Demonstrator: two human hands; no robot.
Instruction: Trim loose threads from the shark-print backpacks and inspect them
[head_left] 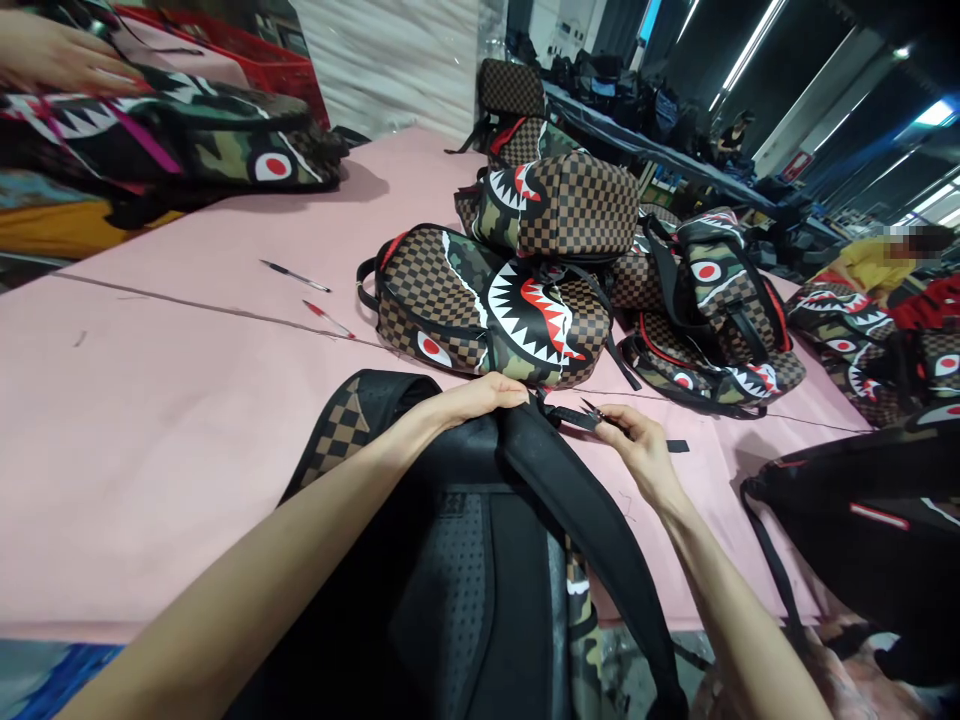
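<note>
A black-backed backpack (442, 560) lies close to me on the table's near edge, its padded shoulder strap (592, 500) curving down to the right. My left hand (487, 395) is closed on the backpack near the upper end of that strap. In my right hand (637, 440), fingers closed, is a pair of thread snips (592, 409) with dark pointed blades. The blades are beside a narrow black webbing strap (574, 417), whose loose end shows past the hand. I cannot tell whether the blades touch it.
The pink-covered table (150, 420) bears a black pen (295, 275) and a red pen (328, 318). Checkered shark-mouth backpacks (420, 290) are piled ahead and to the right. At upper left, another person's hand (67, 50) rests on a camouflage backpack (232, 145). A dark bag (840, 520) stands right.
</note>
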